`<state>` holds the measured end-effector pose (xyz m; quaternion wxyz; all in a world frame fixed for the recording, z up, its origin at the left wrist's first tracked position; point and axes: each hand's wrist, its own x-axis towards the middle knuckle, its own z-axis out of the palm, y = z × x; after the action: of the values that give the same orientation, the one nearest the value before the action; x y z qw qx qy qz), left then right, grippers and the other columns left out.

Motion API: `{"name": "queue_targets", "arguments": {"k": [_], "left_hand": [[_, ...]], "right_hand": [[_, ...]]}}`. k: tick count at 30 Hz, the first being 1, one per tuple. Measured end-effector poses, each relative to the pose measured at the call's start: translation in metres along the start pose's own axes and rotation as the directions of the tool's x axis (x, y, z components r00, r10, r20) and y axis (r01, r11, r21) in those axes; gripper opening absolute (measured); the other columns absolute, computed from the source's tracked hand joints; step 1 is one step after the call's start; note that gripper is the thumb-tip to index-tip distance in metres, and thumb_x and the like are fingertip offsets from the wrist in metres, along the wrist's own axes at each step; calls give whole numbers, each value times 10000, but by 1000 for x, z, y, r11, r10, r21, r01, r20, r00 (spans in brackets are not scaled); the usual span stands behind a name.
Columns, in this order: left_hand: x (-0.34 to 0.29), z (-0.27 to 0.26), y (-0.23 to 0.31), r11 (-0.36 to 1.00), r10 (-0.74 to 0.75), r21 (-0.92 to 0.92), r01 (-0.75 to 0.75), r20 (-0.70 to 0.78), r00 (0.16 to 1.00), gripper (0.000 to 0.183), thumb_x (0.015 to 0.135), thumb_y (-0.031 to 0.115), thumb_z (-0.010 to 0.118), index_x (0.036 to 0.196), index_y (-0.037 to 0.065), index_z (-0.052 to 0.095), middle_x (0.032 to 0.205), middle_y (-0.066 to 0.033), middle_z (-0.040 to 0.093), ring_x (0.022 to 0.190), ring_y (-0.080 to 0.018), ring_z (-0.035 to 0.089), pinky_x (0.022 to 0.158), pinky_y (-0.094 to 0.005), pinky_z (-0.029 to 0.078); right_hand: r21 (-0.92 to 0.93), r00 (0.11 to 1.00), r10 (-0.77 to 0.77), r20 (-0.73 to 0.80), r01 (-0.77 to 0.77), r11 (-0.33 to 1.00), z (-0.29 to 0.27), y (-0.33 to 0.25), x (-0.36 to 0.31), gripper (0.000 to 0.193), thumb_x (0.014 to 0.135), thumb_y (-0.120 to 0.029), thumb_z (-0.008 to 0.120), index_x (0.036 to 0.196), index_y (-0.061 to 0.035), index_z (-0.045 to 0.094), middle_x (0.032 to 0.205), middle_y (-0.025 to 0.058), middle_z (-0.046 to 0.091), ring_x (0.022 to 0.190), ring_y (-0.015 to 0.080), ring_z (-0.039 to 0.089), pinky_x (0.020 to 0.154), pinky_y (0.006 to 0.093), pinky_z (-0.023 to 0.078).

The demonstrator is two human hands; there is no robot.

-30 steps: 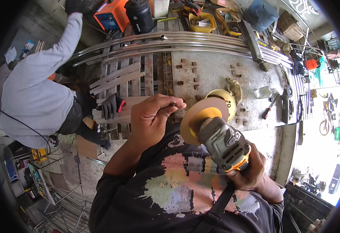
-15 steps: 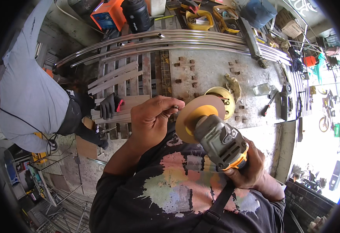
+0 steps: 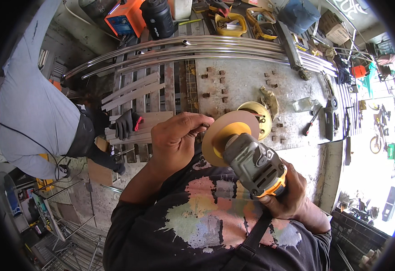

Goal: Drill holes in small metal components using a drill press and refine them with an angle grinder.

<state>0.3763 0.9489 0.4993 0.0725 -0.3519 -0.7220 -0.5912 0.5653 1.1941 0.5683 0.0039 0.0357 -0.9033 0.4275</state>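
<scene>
My right hand [image 3: 292, 192] is wrapped around the body of an angle grinder [image 3: 257, 165], grey at the head and orange lower down. Its tan disc [image 3: 222, 131], yellowish toward the middle, faces up and to the left. Close by the disc's left edge, my left hand [image 3: 177, 137] is pinched, thumb against fingers, on a small dark metal piece mostly hidden by the fingertips. Behind the disc sits a round yellow dish [image 3: 265, 118] with small pieces in it. Several small rusty metal blocks [image 3: 222, 72] lie in groups on the grey tabletop [image 3: 247, 67].
Long shiny tubes [image 3: 161, 46] run across the back of the bench. A dark glove [image 3: 124, 125] lies on flat metal strips at left, near a person in grey [image 3: 39, 108] bending over. To the right are a clear container [image 3: 305, 105], a screwdriver [image 3: 312, 121] and another power tool [image 3: 331, 117].
The grinder and its disc have shifted very slightly left. My left hand keeps its pinch at nearly the same place.
</scene>
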Motion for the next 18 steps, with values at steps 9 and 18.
{"name": "queue_targets", "arguments": {"k": [9,18], "left_hand": [[-1,-1,1,1000,30,-3,-30,12,999,338,863,-206,607,1093,5,739,960,-130,759,803,-190,751,739,-280,611],[0,-2,4,999,37,-2,-37,15,999,365,856,-224,568,1096,-4,735,966,-140,761,814,-200,758,743,-286,621]], "right_hand": [[-1,1000,4,0,-4,1000,-1,-3,2,839,848,-432,853,1386,111,508,1124,259,699,995,373,751,855,420,602],[-22,1000,-17,-17,16,1000,-1,-2,0,847,852,-441,849,1385,119,506,1111,259,701,982,373,753,846,419,604]]}}
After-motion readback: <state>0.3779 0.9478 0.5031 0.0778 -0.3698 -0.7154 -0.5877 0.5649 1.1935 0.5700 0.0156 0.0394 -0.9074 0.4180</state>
